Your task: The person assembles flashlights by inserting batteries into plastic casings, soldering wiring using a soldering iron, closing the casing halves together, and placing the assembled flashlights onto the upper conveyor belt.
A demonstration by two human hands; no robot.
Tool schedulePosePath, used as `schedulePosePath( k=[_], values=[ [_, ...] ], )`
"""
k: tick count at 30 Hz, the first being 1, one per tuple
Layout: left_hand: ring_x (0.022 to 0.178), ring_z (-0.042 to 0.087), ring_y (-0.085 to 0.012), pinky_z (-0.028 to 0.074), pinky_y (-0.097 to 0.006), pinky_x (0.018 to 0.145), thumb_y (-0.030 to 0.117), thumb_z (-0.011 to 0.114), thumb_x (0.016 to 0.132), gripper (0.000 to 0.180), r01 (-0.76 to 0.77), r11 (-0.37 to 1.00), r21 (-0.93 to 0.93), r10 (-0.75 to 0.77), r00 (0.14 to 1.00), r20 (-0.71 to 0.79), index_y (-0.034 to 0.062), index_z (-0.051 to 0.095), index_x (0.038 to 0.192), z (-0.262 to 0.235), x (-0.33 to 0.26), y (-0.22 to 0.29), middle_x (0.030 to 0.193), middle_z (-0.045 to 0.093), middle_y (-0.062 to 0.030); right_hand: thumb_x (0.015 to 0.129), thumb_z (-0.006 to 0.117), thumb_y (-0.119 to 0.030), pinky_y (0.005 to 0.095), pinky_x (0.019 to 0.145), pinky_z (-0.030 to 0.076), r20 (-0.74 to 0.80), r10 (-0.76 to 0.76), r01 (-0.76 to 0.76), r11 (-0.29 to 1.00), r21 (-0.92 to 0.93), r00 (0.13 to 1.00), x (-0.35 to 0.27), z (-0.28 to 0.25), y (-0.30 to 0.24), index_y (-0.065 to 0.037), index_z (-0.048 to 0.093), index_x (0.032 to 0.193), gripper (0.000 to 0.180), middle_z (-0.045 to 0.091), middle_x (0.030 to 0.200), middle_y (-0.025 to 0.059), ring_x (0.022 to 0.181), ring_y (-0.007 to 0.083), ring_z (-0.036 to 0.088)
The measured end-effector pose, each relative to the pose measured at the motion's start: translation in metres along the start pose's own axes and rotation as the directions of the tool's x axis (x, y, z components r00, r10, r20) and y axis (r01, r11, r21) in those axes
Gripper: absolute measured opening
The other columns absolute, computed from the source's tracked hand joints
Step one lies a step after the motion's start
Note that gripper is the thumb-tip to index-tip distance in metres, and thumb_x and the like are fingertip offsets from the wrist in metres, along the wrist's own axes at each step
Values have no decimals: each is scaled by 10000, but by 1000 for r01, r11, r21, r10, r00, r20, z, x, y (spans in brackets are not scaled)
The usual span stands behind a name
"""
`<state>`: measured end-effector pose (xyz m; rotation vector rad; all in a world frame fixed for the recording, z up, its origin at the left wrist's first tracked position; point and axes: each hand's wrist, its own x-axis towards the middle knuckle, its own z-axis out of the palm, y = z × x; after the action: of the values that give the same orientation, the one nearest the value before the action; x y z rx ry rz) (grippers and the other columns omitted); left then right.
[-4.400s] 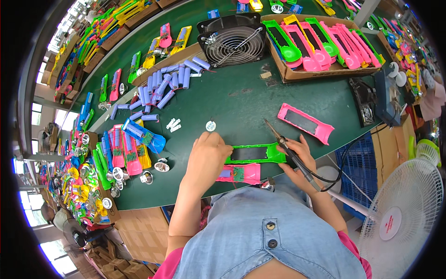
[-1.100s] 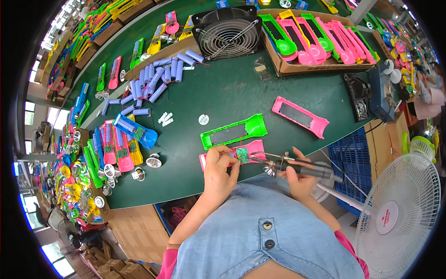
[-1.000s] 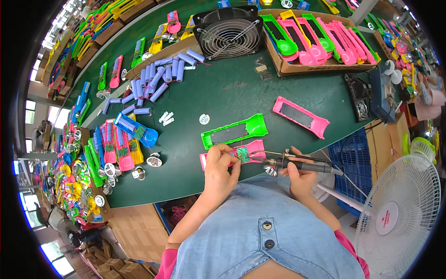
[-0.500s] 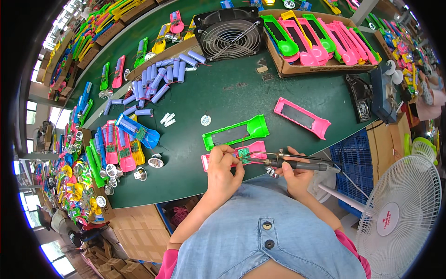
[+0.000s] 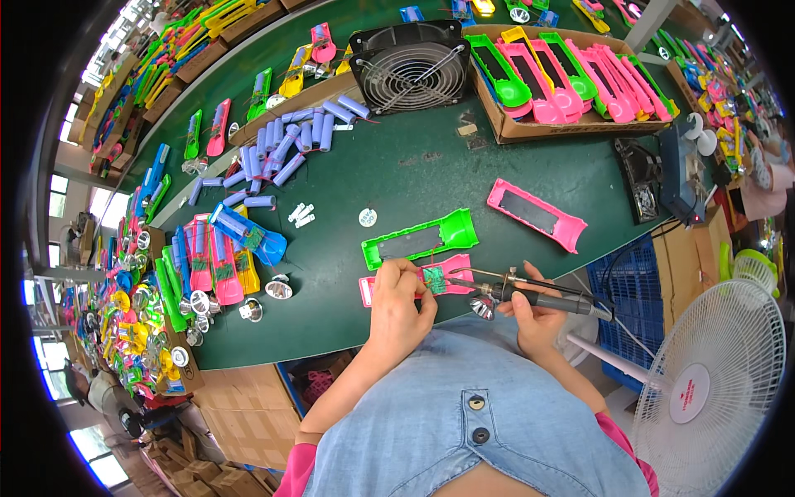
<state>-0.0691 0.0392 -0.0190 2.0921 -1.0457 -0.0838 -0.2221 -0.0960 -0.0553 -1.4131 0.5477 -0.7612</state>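
Note:
My right hand grips a soldering iron with a black handle and a thin metal feed tube along it. Its tip points left at the green circuit board, which lies in a pink torch housing half. Over the left part of that housing is my left hand, its thumb and fingers pinched together; what they hold is hidden. Thin red wires show by the fingertips. Just beyond lies a green housing half with a dark strip inside. A shiny reflector sits below the iron.
Purple battery cells are heaped at the back left, near filled housings and loose reflectors. A black fan stands at the back beside a carton of housings. Another pink half lies right. A white fan stands front right.
The soldering iron has drawn back slightly to the right, uncovering more of the circuit board and the reflector. My left hand stays nearly in place.

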Motion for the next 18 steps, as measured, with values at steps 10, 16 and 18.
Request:
schedulePosePath(
  k=[10, 16, 18],
  values=[
    [831, 523, -265, 437, -337, 684, -75, 601, 629, 125, 18, 1000, -14, -18, 997, -69, -8, 529, 706, 0, -5, 5, 895, 513, -140, 786, 572, 5, 228, 516, 511, 36, -67, 67, 997, -23, 997, -3, -2, 8, 76, 511, 1014, 246, 425, 1240, 270, 654, 197, 638],
    [848, 610, -227, 497, -300, 773, 102, 451, 912, 317, 531, -158, -833, -677, 555, 483, -40, 457, 1196, -25, -64, 0, 957, 608, -153, 779, 563, 27, 236, 535, 525, 42, -53, 48, 994, 101, 998, -1, 7, -3, 86, 520, 1002, 235, 425, 1239, 269, 655, 196, 640],
    [826, 615, -226, 508, -309, 766, 191, 407, 941, 366, 538, -130, -833, -714, 533, 455, -64, 433, 1203, -29, -79, -9, 949, 604, -160, 778, 558, 33, 239, 534, 527, 12, -23, 21, 987, 157, 1000, -1, 10, -3, 87, 519, 1001, 232, 424, 1239, 270, 652, 197, 640]
  ],
)
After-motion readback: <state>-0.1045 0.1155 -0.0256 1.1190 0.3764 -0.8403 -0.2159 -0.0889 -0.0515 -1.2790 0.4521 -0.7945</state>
